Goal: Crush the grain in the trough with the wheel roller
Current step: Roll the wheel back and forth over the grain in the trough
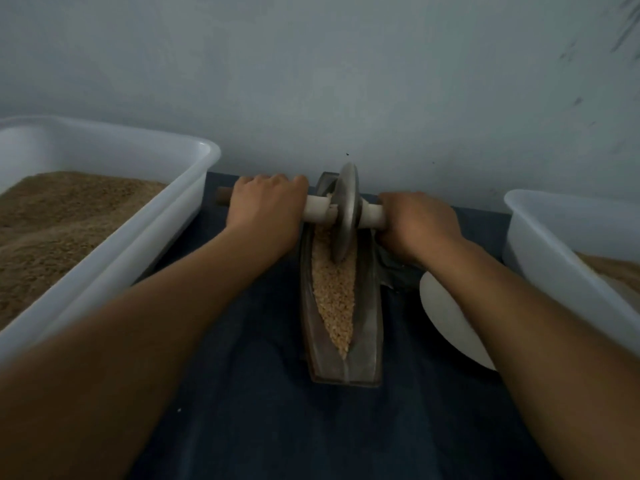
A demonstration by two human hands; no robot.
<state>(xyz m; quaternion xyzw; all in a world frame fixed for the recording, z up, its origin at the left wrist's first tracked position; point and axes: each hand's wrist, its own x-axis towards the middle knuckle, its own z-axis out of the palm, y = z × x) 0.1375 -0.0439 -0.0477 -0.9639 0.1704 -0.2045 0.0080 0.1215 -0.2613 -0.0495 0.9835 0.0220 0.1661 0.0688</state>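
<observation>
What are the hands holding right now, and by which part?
Both hold the wheel roller by its axle handle: left hand left of the disc, right hand right of it.

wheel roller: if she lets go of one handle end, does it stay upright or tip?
Likely tips: the disc is thin and stands on edge in loose grain. It looks like metal, so probably heavy. Both hands, left and right, steady the axle.

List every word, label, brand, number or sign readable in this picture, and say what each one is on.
None: no readable text anywhere.
Left tub, right tub: plain white, unmarked.
Trough, wheel roller, white plate, dark cloth: no markings visible.
Wall: only smudges, no writing.
</observation>
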